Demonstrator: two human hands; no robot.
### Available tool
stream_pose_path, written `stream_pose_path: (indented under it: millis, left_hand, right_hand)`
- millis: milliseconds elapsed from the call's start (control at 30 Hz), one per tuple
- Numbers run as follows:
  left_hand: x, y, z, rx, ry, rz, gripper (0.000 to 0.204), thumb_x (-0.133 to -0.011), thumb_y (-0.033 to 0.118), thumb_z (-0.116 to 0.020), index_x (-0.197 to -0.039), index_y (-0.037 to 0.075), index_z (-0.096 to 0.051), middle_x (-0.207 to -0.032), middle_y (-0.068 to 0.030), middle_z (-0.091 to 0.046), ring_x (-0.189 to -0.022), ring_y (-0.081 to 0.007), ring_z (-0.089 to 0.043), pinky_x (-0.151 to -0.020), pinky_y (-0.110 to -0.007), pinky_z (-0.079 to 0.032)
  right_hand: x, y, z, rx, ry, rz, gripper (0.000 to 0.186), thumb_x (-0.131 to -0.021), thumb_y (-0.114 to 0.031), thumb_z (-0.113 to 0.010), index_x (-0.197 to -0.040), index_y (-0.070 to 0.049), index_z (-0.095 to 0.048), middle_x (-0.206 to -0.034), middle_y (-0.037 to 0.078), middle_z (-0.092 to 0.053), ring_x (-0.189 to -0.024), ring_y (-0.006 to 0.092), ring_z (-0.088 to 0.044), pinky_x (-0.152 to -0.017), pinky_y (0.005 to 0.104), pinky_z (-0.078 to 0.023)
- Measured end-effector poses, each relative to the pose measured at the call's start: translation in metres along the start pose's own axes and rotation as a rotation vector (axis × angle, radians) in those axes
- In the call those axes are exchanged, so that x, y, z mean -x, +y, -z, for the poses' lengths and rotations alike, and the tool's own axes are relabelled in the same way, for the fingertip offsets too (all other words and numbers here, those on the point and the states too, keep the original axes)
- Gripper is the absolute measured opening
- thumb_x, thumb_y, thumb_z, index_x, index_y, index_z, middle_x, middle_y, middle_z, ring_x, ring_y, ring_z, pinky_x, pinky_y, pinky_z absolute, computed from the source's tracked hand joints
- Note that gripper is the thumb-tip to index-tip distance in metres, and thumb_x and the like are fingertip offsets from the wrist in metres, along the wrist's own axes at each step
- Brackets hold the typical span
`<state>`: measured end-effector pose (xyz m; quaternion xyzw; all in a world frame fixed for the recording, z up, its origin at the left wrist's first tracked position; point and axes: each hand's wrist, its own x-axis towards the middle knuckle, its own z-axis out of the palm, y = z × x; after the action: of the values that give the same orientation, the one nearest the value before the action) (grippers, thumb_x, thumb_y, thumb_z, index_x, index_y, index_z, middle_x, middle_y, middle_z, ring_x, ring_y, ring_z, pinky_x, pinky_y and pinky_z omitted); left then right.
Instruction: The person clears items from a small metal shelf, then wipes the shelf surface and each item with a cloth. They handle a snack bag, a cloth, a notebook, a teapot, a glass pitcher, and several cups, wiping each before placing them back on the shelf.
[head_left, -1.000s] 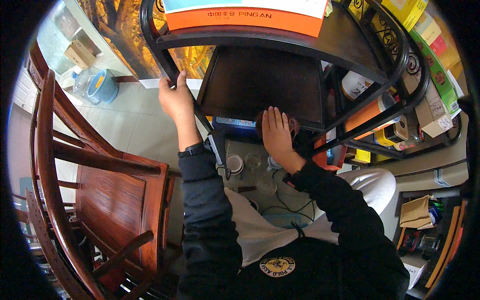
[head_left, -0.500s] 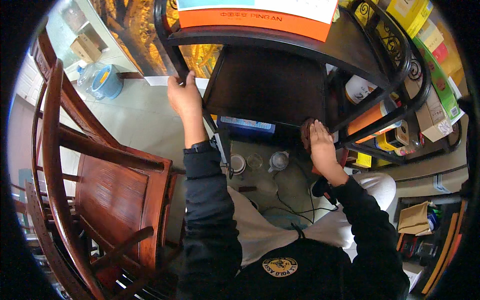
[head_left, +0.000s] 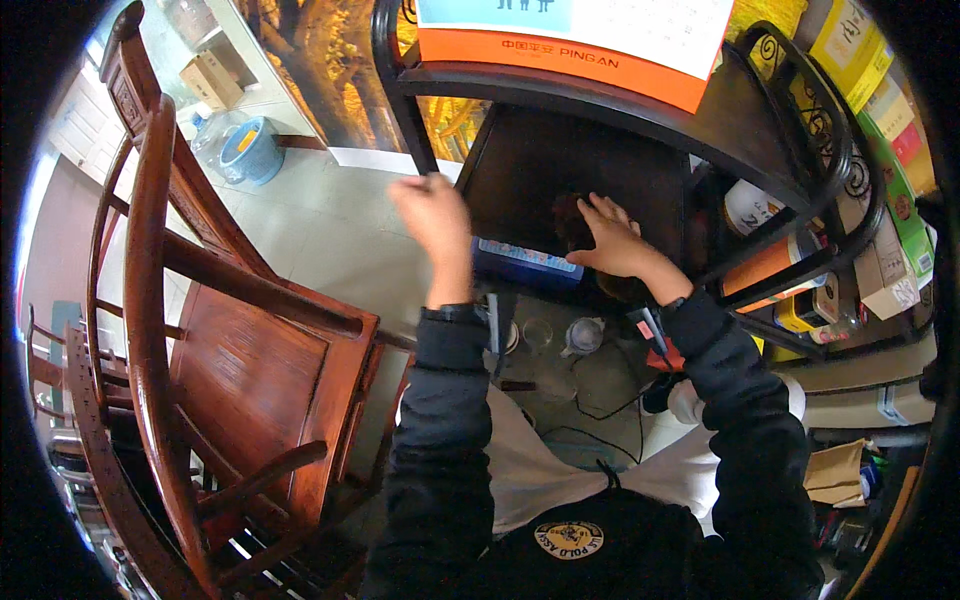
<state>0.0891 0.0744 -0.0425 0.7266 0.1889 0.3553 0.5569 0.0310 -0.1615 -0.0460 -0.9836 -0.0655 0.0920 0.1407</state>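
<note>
My left hand (head_left: 432,225), blurred by motion, has its fingers curled at the left post of the black shelving unit (head_left: 427,150); what they hold is unclear. My right hand (head_left: 620,247) is closed on a dark red-brown cloth (head_left: 568,212) over the dark shelf board (head_left: 575,150). Just below the board sits a blue box (head_left: 525,268). A white-and-orange printed item (head_left: 560,55) lies on the top shelf, above both hands.
A wooden chair (head_left: 260,370) stands at my left, with a blue bucket (head_left: 250,155) behind it. Boxes (head_left: 880,260) and containers crowd the right side of the unit. Glassware (head_left: 583,335) and black cables (head_left: 605,410) are on the floor beneath.
My right hand, with the cloth, has come back leftward and up from the board's right edge. My left hand has shifted and blurred. The surroundings have slid right in the picture.
</note>
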Motion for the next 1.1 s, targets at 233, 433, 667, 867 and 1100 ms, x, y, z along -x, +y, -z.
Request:
stream_pose_path:
  millis: [233,433,667,867,1100]
  left_hand:
    - [0.051,-0.024,-0.008,-1.083,-0.754,-0.416,0.027,-0.082,0.017,-0.054,-0.100,0.001,-0.065,-0.111,-0.0206,-0.057,-0.098,-0.0340,-0.057,-0.086,-0.043,-0.044]
    - [0.080,-0.020,-0.021,-1.379,-0.805,-0.609,0.032,-0.083,0.022,-0.056,-0.108,0.005,-0.065,-0.119,-0.0248,-0.056,-0.106,-0.0324,-0.058,-0.086,-0.039,-0.047]
    - [0.059,-0.005,-0.025,-1.191,-1.019,-0.508,0.019,-0.081,0.020,-0.060,-0.094,0.010,-0.069,-0.100,-0.0106,-0.067,-0.096,-0.0272,-0.064,-0.080,-0.038,-0.051]
    - [0.051,-0.006,-0.016,-1.110,-1.011,-0.527,0.012,-0.077,0.015,-0.060,-0.079,0.010,-0.071,-0.087,-0.0107,-0.069,-0.084,-0.0275,-0.067,-0.069,-0.035,-0.053]
    - [0.044,-0.010,-0.018,-1.105,-1.050,-0.516,0.011,-0.076,0.016,-0.061,-0.078,0.013,-0.071,-0.084,-0.0084,-0.069,-0.078,-0.0249,-0.067,-0.065,-0.034,-0.052]
  right_hand:
    - [-0.037,0.010,-0.035,-0.060,-0.008,0.196,0.070,-0.087,-0.038,-0.054,-0.143,-0.009,-0.023,-0.149,0.014,-0.023,-0.137,0.0315,-0.023,-0.109,0.0488,-0.021]
    - [-0.057,-0.007,-0.043,0.055,-0.064,0.459,0.056,-0.091,-0.027,-0.051,-0.142,-0.022,-0.030,-0.149,0.003,-0.026,-0.137,0.0273,-0.022,-0.107,0.0533,-0.022]
    - [-0.117,-0.029,-0.028,0.328,-0.093,0.607,0.054,-0.088,-0.011,-0.045,-0.139,-0.025,-0.035,-0.149,0.000,-0.027,-0.134,0.0294,-0.031,-0.101,0.0574,-0.031]
    - [-0.151,-0.028,-0.017,0.400,0.049,0.292,0.046,-0.090,-0.011,-0.038,-0.136,-0.016,-0.038,-0.141,0.009,-0.036,-0.124,0.0311,-0.042,-0.098,0.0545,-0.036]
    - [-0.187,-0.063,-0.009,-0.408,-0.025,0.670,0.038,-0.081,-0.007,-0.056,-0.119,-0.006,-0.055,-0.121,0.016,-0.055,-0.116,0.0324,-0.050,-0.098,0.0379,-0.039]
